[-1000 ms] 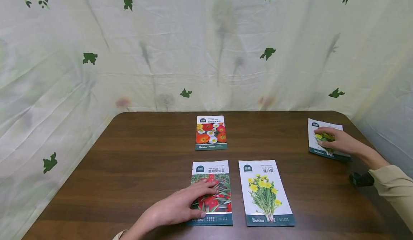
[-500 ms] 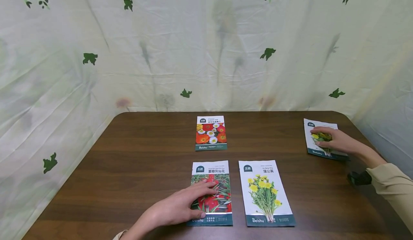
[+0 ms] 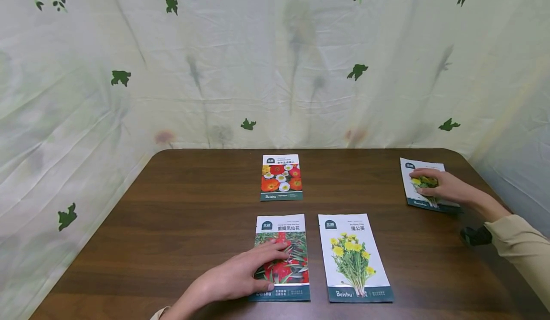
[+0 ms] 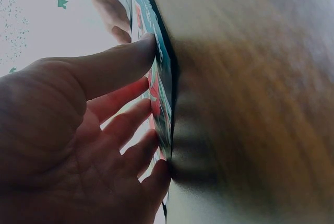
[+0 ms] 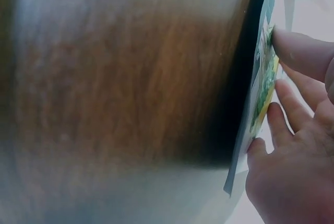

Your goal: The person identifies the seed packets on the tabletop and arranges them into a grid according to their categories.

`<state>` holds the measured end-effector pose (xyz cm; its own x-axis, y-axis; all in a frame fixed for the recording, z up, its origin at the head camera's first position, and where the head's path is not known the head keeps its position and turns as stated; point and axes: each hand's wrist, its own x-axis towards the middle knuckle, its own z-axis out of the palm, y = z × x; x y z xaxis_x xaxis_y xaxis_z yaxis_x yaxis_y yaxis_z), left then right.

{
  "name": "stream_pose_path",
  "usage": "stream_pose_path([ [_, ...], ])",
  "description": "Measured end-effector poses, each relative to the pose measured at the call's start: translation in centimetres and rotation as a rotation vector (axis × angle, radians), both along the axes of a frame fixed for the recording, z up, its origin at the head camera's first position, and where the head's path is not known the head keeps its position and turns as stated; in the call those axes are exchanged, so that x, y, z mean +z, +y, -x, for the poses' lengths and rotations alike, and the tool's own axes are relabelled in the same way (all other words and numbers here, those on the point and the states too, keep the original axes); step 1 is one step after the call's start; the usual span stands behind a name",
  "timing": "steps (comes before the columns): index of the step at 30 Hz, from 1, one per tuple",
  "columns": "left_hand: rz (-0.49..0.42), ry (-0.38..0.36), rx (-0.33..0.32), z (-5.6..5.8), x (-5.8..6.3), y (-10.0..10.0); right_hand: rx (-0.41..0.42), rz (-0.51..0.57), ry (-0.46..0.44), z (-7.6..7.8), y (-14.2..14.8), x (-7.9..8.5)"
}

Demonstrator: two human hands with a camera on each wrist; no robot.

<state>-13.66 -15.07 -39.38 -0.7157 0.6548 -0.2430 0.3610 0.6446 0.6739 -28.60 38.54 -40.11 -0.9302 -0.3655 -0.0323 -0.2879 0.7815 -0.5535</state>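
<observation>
Under my left hand (image 3: 240,272) lies a seed packet with red flowers (image 3: 298,262), near the table's front. The thumb and spread fingers rest on its printed face; the left wrist view shows the fingertips along it. At the far right, my right hand (image 3: 451,188) touches a white seed packet with yellow flowers (image 3: 407,179) from above. In the right wrist view, the thumb and fingertips meet that packet's face (image 5: 266,85), and one end of it stands slightly off the tabletop. The hand covers part of the picture.
A similar yellow-flower packet (image 3: 354,258) lies just right of the red one. Behind, a packet with orange and white flowers (image 3: 281,179) lies near the far edge of the brown wooden table (image 3: 193,205). A pale leaf-print curtain (image 3: 275,62) hangs behind the table.
My right hand has moved a little to the left, and the white packet under it has slid left along the table. The left hand and the other packets stay in place.
</observation>
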Motion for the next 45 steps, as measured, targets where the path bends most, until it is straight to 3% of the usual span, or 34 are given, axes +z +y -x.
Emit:
stream_pose_path([
  [45,-0.004,0.029,-0.009,-0.1,0.0,-0.1,0.037,0.017,-0.055,1.7,-2.0,0.5],
])
